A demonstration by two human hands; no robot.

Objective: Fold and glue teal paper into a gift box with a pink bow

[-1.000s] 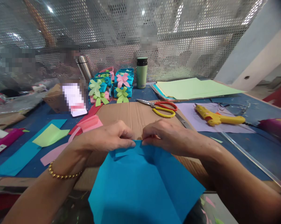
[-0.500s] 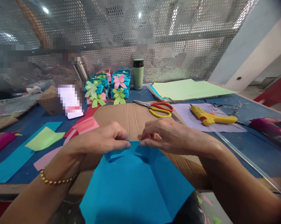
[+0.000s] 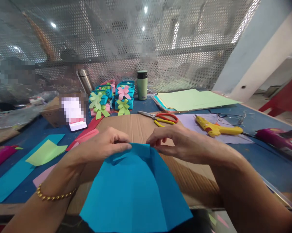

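A creased sheet of blue paper (image 3: pixel 126 194) slopes down toward me over the table's front edge, its top edge raised. My left hand (image 3: pixel 109 144) pinches the top left of that edge between thumb and fingers. At the top right corner, my right hand (image 3: pixel 170 140) has its fingers curled in against the paper, beside an upright fold. The fingertips behind the edge are partly hidden. Under both hands lies a brown cardboard sheet (image 3: pixel 126 124). Just beyond the right hand are scissors (image 3: pixel 166 117) with red and yellow handles.
A yellow glue gun (image 3: pixel 216 127) rests on lilac paper (image 3: pixel 187 121) to the right. Blue strips (image 3: pixel 7 181) and a green piece (image 3: pixel 46 152) lie left. Behind stand a phone (image 3: pixel 74 113), paper-flower bundles (image 3: pixel 123 97), a green tumbler (image 3: pixel 142 85) and stacked sheets (image 3: pixel 194 100).
The right hand has shifted slightly right along the top edge, and the paper's right side now folds more steeply. The left hand keeps its pinch. The view has tilted up a little.
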